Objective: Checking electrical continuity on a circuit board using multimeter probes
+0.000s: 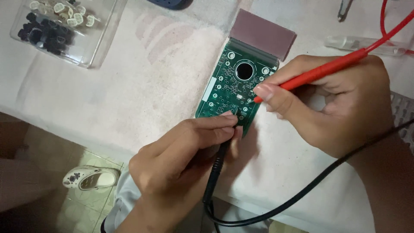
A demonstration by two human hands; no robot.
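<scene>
A green circuit board [228, 82] with a round hole and a dull purple display panel [263, 33] at its far end lies on a pale cloth. My left hand [177, 159] grips a black test probe [215, 168], its tip pressed on the board's near edge. My right hand [336, 103] pinches a red test probe [327, 71], its tip touching the board's right side. A black lead [302, 194] curves off to the right under my right wrist, and a red lead [388, 26] runs to the upper right.
A clear plastic box [99, 47] of several small black and white parts stands at the upper left. A clear tube [345, 42] and metal tool tips [343, 11] lie at the upper right. The table edge runs diagonally below; a white shoe [90, 177] rests on the tiled floor.
</scene>
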